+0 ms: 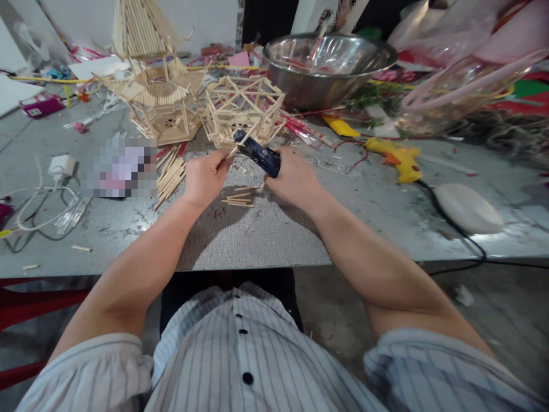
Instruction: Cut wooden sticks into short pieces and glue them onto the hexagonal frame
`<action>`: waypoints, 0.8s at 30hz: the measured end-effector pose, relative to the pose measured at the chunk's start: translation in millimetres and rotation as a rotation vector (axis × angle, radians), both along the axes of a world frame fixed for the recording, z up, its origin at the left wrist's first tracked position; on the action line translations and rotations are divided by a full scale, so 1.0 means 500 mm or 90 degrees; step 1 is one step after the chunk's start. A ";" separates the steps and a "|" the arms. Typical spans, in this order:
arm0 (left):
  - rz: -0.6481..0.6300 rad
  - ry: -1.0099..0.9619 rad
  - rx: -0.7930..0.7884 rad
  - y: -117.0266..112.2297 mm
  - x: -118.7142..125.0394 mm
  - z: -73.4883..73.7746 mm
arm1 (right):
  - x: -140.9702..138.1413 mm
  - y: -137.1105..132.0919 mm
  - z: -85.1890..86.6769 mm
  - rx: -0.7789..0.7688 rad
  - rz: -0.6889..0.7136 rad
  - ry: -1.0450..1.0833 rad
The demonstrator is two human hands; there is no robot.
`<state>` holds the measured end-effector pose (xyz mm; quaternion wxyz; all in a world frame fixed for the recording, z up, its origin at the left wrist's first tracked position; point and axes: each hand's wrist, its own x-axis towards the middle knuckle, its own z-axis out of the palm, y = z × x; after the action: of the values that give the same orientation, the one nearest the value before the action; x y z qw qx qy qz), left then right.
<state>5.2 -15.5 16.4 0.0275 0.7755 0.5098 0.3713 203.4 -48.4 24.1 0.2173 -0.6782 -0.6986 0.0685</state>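
Left hand (pixel 206 176): you pinch a stick (pixel 233 152)
Right hand (pixel 295 176): your fingers wrap the blue tool (pixel 259 156)
Stick: at the tool's head, near the frame (pixel 238 115)
Short sticks (pixel 239 200): on the table (pixel 257 246), between your wrists

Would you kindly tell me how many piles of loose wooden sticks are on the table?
2: a larger pile beside the left hand and a smaller pile between it and the right hand. Others may be hidden.

Sticks (pixel 170 180) on table (pixel 257 243), stick frame (pixel 244 109) behind them, bowl (pixel 300 88) and glue gun (pixel 397 157) rightward
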 end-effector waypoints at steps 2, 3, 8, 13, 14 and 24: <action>0.007 0.014 0.002 0.002 0.001 -0.003 | -0.004 -0.005 0.001 0.009 0.002 -0.003; 0.010 0.022 0.004 0.003 0.001 -0.004 | -0.005 -0.007 0.002 0.011 0.000 -0.007; 0.014 0.050 0.019 0.004 0.001 -0.006 | -0.012 -0.016 0.009 0.015 -0.011 -0.029; 0.015 0.084 0.016 0.003 0.001 -0.002 | -0.016 -0.019 0.014 0.009 -0.008 -0.021; 0.013 0.087 0.016 0.003 0.001 -0.002 | -0.016 -0.019 0.015 0.005 -0.007 -0.018; 0.001 0.106 0.029 0.003 0.003 0.000 | -0.019 -0.022 0.020 -0.021 -0.016 -0.027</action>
<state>6.5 -13.9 16.2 -0.0330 0.8036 0.5027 0.3169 194.0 -59.6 34.2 0.1922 -0.6917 -0.6933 0.0632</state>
